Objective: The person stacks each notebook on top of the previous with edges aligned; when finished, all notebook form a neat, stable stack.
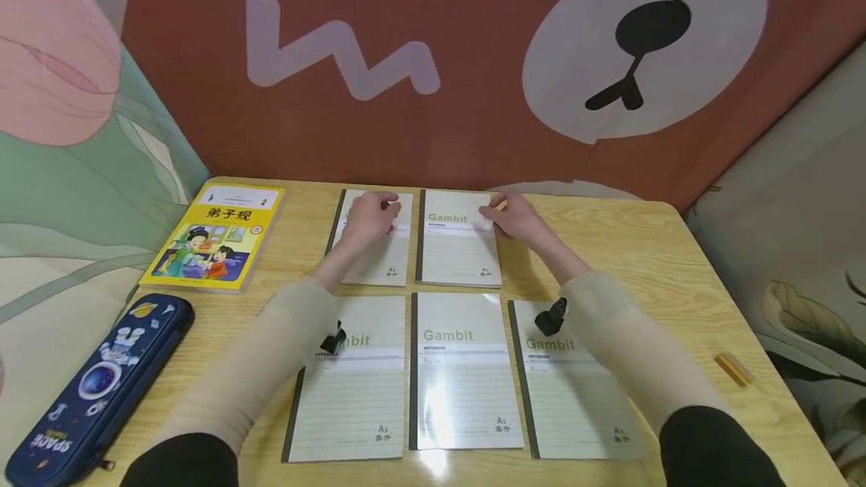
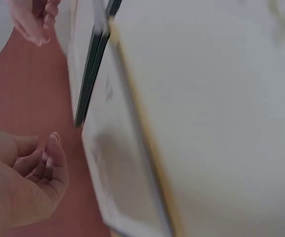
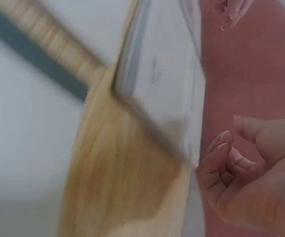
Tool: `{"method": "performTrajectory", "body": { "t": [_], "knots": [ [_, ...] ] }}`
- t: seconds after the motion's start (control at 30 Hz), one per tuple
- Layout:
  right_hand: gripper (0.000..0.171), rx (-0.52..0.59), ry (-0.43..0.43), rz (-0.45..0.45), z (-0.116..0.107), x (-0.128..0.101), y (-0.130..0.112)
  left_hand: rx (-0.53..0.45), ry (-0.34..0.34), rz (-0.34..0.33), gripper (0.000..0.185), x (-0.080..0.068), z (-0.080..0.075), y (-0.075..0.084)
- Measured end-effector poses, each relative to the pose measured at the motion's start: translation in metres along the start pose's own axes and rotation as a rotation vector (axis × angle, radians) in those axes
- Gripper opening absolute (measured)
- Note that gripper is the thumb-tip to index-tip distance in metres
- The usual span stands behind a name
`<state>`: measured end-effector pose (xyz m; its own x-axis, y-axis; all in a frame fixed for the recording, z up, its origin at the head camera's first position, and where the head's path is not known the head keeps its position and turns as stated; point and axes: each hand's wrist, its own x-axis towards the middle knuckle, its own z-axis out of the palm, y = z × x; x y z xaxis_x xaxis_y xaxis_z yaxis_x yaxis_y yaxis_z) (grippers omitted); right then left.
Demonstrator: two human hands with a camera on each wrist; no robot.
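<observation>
One red wall (image 1: 473, 13) closes off the far side. Wooden table (image 1: 609, 239) below it; widest bare stretch is right of the back row, narrow strips of wood between most covers.

Five Gambit notebooks lie flat in two rows, dark spines on the left. Front row: front-left notebook (image 1: 361, 404) and front-right notebook (image 1: 568, 389) partly under the forearms, front-middle notebook (image 1: 467, 389) unobstructed. Back row, near the far table edge: back-left notebook (image 1: 372, 265), back-right notebook (image 1: 460, 246). Thin gap between rows.

Yellow book (image 1: 216, 235) at far left, close to the table's left edge; blue pencil case (image 1: 101, 382) just in front of it, slanted along that same edge.

Left hand (image 1: 368, 218) over the back-left notebook's upper part, fingers loosely bent, nothing in the grip. Right hand (image 1: 517, 218) at the back-right notebook's right edge, thumb and fingers parted, nothing held; can't tell if fingertips touch the cover.

Smallest: brownish block (image 1: 734, 369) near the right table edge, well apart from the notebooks.
</observation>
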<state>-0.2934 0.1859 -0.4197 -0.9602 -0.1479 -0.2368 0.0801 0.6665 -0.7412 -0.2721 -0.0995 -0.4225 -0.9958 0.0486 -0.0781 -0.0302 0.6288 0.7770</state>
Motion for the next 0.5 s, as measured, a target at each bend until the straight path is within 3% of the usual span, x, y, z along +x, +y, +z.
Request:
{"method": "performTrajectory", "body": {
  "t": [0.2, 0.33, 0.5],
  "knots": [
    [0.039, 0.171, 0.061, -0.046, 0.018, -0.002, -0.036, -0.031, 0.011, 0.006, 0.044, -0.002, -0.043, -0.016],
    [0.041, 0.297, 0.049, -0.08, 0.034, -0.005, -0.061, 0.008, 0.016, -0.025, 0.053, -0.006, -0.065, -0.027],
    [0.046, 0.459, -0.008, -0.051, 0.06, -0.011, -0.082, 0.076, -0.065, -0.075, 0.071, -0.014, -0.08, -0.037]
  ]
}}
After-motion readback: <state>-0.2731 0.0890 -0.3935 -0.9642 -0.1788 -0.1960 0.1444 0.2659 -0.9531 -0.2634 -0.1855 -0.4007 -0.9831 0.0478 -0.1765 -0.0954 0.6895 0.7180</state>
